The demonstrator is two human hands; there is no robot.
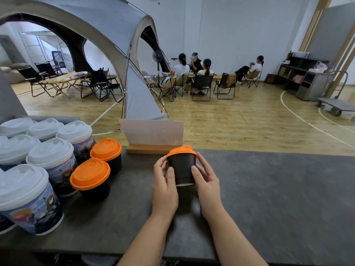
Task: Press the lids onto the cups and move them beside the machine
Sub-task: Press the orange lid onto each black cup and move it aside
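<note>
A small black cup (182, 169) with an orange lid (181, 151) is held tilted above the dark counter (269, 189), its base lifted toward me. My left hand (165, 181) grips its left side and my right hand (205, 179) grips its right side, thumbs on the cup wall. Two more black cups with orange lids stand at the left, one nearer (91, 179) and one farther (106, 153). Several tall printed cups with white lids (50, 156) are grouped at the far left.
A white sign in a wooden base (153, 137) stands at the counter's far edge behind the held cup. A grey machine edge (9, 100) rises at far left. Beyond are a tent, folding chairs and seated people.
</note>
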